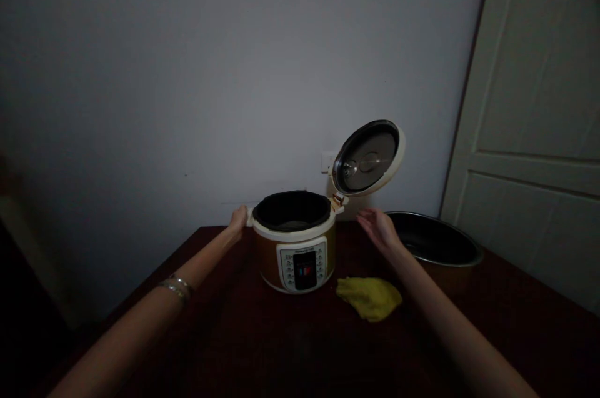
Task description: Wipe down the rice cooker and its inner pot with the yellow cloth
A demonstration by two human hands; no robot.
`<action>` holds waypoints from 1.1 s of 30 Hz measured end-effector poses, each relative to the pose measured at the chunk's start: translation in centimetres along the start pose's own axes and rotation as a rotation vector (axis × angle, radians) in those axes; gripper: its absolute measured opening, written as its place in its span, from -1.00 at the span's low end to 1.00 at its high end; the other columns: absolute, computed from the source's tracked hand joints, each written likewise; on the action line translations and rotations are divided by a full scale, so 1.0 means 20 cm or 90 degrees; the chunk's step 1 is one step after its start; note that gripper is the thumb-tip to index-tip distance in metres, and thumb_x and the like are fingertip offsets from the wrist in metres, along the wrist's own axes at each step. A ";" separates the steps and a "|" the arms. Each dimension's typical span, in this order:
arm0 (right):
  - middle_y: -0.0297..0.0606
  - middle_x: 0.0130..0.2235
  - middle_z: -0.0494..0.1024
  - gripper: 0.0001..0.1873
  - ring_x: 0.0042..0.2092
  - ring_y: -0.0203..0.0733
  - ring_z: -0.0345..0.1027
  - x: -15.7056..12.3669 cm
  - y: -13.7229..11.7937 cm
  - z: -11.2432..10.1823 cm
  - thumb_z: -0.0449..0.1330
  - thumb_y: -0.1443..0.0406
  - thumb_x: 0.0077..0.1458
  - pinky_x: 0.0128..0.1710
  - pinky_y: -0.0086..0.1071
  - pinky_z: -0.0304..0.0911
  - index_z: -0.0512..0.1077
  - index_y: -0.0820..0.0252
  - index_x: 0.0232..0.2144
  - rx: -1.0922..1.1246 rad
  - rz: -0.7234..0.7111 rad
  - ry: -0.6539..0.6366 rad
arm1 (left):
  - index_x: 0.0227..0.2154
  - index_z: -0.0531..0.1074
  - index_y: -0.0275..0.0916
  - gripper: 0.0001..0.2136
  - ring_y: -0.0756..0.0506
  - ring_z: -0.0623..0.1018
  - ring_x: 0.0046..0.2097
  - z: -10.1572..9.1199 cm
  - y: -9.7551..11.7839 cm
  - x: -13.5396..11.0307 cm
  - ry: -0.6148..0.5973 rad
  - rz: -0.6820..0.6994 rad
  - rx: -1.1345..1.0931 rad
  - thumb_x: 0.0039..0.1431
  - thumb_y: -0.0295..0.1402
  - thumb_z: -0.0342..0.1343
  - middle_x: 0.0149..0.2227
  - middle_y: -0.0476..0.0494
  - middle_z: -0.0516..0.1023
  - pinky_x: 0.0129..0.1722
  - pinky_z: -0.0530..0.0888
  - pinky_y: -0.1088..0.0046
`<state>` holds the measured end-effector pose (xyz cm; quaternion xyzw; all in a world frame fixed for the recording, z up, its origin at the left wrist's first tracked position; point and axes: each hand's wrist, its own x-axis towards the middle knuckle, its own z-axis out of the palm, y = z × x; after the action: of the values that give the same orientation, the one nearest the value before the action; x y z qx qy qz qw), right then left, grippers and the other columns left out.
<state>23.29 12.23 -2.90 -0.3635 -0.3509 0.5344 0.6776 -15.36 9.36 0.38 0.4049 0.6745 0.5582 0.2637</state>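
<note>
An electric pressure cooker (295, 236) with a white rim and a brownish-gold body stands upright on the dark red table. Its round lid (370, 160) is swung up on the hinge at the right, showing the metal underside. My left hand (239, 218) is closed around the side handle at the cooker's left; its fingertips are partly hidden. To the right of the hinge, below the lid, my right hand (376, 227) is in the air with fingers stretched out and nothing in them. A crumpled yellow cloth (369, 298) lies between the cooker and my right forearm.
A large dark-lined bowl or pot (474, 250) with a shiny rim stands on the right of the table (262, 342), partly behind my right arm. Behind the cooker rises a plain wall with a socket (327, 162). A panelled door (534, 185) is at the right.
</note>
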 end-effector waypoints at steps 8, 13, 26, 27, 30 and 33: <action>-0.17 -0.42 0.42 -0.70 -0.32 -0.12 0.40 0.22 0.08 0.30 -0.23 0.42 0.02 -0.16 -0.05 0.37 0.27 0.18 -0.38 0.129 0.100 -0.034 | -0.29 0.45 -0.32 -0.67 -0.10 0.55 -0.36 0.06 0.03 -0.01 0.076 -0.037 -0.104 0.11 -0.40 -0.24 -0.45 -0.17 0.54 -0.46 0.43 0.50; -0.18 -0.47 0.45 -0.67 -0.37 -0.12 0.40 0.25 0.07 0.36 -0.24 0.46 0.00 -0.17 -0.05 0.36 0.30 0.18 -0.41 0.199 0.142 -0.055 | -0.19 0.46 -0.36 -0.62 -0.08 0.56 -0.36 0.07 0.03 -0.01 0.088 -0.052 -0.151 0.09 -0.42 -0.22 -0.40 -0.19 0.56 -0.45 0.45 0.51; -0.18 -0.55 0.45 -0.69 -0.44 -0.13 0.40 0.26 0.02 0.36 -0.22 0.47 -0.02 -0.34 -0.19 0.39 0.30 0.19 -0.47 0.320 0.238 -0.057 | -0.37 0.51 -0.42 -0.69 -0.01 0.45 -0.60 0.11 0.01 0.06 0.100 -0.049 -0.274 -0.05 -0.49 -0.13 -0.59 -0.12 0.49 -0.54 0.39 0.53; -0.19 -0.56 0.44 -0.69 -0.44 -0.13 0.39 0.26 0.02 0.36 -0.21 0.47 -0.03 -0.36 -0.20 0.39 0.30 0.19 -0.47 0.326 0.239 -0.056 | -0.38 0.51 -0.42 -0.70 -0.01 0.44 -0.61 0.11 0.01 0.07 0.099 -0.050 -0.279 -0.05 -0.50 -0.13 -0.60 -0.12 0.49 -0.55 0.38 0.52; -0.21 -0.58 0.43 -0.71 -0.44 -0.14 0.40 0.25 0.01 0.36 -0.20 0.48 -0.04 -0.39 -0.23 0.40 0.30 0.19 -0.47 0.337 0.238 -0.048 | -0.41 0.52 -0.41 -0.70 -0.01 0.43 -0.62 0.12 0.00 0.08 0.098 -0.053 -0.292 -0.05 -0.51 -0.13 -0.62 -0.11 0.48 -0.56 0.37 0.52; -0.19 -0.53 0.46 -0.70 -0.42 -0.17 0.41 0.24 0.01 0.36 -0.19 0.51 -0.05 -0.40 -0.29 0.40 0.30 0.21 -0.46 0.331 0.238 -0.032 | -0.41 0.53 -0.39 -0.71 -0.01 0.43 -0.63 0.12 0.00 0.08 0.092 -0.058 -0.301 -0.04 -0.52 -0.12 -0.62 -0.11 0.48 -0.57 0.37 0.53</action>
<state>17.88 17.73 0.76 -0.2230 -0.1465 0.7304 0.6288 -14.39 11.98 -0.11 0.2604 0.5596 0.7155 0.3273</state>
